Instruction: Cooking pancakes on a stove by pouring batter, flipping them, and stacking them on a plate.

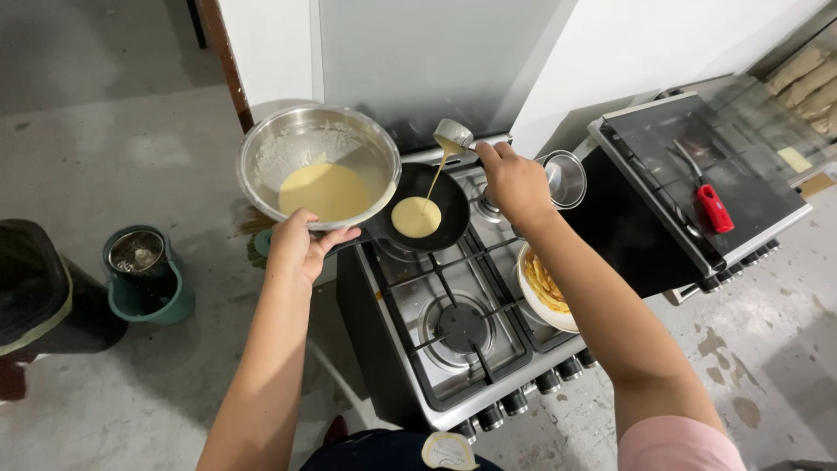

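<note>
Two bare hands work over a steel gas stove (453, 349) in a room with a stained concrete floor. The left hand (301, 244) grips the near rim of a wide metal mixing bowl (261, 153), thumb over the edge and fingers curled beneath it, holding the bowl in the air just left of the stove; pale yellow batter (324, 190) pools in its bottom. The right hand (514, 181) is closed around the handle of a small metal ladle (453, 133), fingers pressed together in a fist-like grip, tipping it so that a thin stream of batter falls into a black frying pan (453, 205) on a back burner. A round puddle of batter (415, 217) lies in the middle of the pan, clear of its sides. Near the right forearm, a white plate (525, 292) with cooked golden pancakes sits on the stove's right edge. A shiny metal lid (565, 179) rests just beyond the right hand. Farther right, a red-handled tool (713, 208) lies on a dark glass surface. On the floor to the left stand a green bucket (148, 296) and a black bag (39, 288).
</note>
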